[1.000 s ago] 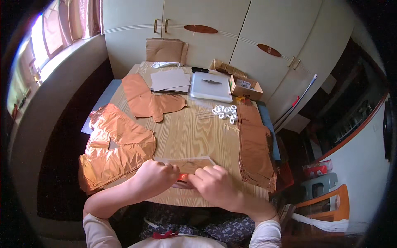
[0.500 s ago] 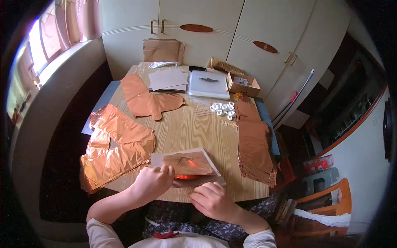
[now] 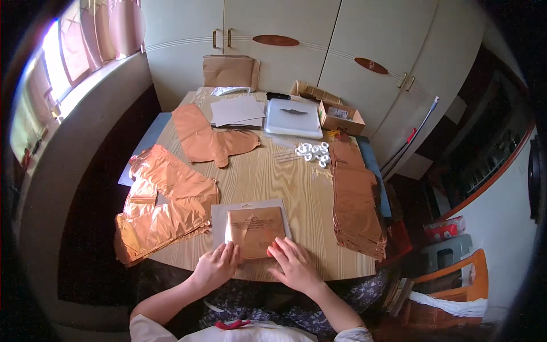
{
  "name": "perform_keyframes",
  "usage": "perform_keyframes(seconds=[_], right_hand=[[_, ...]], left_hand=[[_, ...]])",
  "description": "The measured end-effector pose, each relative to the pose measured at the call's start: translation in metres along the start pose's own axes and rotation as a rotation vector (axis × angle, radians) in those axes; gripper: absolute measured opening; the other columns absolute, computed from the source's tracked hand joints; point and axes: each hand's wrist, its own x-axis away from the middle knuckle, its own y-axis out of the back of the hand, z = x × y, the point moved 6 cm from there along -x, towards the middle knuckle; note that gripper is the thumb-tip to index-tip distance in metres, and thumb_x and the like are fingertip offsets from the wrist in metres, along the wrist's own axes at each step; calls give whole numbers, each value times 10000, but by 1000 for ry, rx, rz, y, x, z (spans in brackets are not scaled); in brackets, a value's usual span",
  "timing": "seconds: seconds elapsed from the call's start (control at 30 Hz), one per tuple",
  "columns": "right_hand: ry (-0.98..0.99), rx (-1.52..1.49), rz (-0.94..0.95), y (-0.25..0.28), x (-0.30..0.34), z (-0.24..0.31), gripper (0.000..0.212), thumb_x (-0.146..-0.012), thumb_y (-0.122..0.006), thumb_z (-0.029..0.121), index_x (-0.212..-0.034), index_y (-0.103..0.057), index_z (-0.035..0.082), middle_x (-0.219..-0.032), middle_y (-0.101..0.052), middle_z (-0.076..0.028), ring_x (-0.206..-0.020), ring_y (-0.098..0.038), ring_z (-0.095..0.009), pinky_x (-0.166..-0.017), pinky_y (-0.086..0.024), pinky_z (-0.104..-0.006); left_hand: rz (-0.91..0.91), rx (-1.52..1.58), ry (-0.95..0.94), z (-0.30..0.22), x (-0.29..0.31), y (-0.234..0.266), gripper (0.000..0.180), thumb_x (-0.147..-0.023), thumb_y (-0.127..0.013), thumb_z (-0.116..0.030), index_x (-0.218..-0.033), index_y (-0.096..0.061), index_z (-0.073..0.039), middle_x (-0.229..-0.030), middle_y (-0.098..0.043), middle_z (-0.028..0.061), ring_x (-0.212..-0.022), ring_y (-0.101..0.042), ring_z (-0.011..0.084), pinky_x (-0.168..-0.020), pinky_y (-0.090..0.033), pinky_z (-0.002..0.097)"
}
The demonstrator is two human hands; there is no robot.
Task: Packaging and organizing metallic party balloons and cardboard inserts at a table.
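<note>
In front of me a copper foil balloon (image 3: 256, 225), deflated and folded to a flat rectangle with print on top, lies on a pale packaging sheet (image 3: 219, 214) with a hang hole at its far edge. My left hand (image 3: 216, 268) rests at its near left corner, fingers outstretched and close together. At the near right corner, my right hand (image 3: 293, 265) lies palm down with its fingers spread. A spot near the right fingertips glows red-orange. Neither hand grips anything visibly.
Loose foil balloons (image 3: 168, 196) lie at left, with a flat one (image 3: 199, 137) beyond. At right is a foil stack (image 3: 356, 199). White rings (image 3: 313, 153), pale sheets (image 3: 236, 111), a clear plastic tray (image 3: 293, 119) and a cardboard box (image 3: 342, 118) lie farther back.
The foil's lifted near edge has come down and now lies flat and squared on the sheet. Both hands have loosened from closed grips to fingers laid on it. The view has shifted slightly.
</note>
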Motion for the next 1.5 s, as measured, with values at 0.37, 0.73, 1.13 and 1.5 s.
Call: perform_keyframes(seconds=[0.37, 0.73, 1.13, 1.5], right_hand=[[28, 43, 69, 4, 4, -4, 456, -853, -649, 401, -1222, -597, 138, -1282, -556, -81, -1208, -501, -281, -992, -420, -436], [-165, 160, 99, -3, -177, -159, 252, -925, -528, 141, -1145, -623, 62, -1198, -621, -98, -1045, -617, -257, -916, -508, -390], [6, 433, 182, -35, -214, -177, 122, -871, -492, 23, -925, -601, 26, -999, -624, -122, -964, -643, -297, -804, -552, -407], [13, -206, -342, 59, -23, -83, 169, -821, -669, 47, -974, -607, 82, -920, -673, -92, -763, -682, -221, -611, -572, -320]], left_hand=[[-132, 113, 75, -2, 8, -5, 338, -778, -697, -235, -1038, -655, -23, -1083, -651, 118, -971, -646, 243, -778, -553, 324], [-163, 265, 151, 10, -1, 0, 315, -744, -722, -262, -969, -662, -49, -1008, -675, 65, -907, -648, 214, -727, -545, 320], [-203, 365, 196, 17, 1, -2, 280, -732, -738, -246, -929, -654, -66, -1033, -669, 55, -921, -642, 201, -722, -540, 324], [-127, 424, 15, 9, -23, 7, 296, -736, -724, -278, -945, -630, -90, -1154, -612, 68, -1054, -591, 233, -825, -478, 367]])
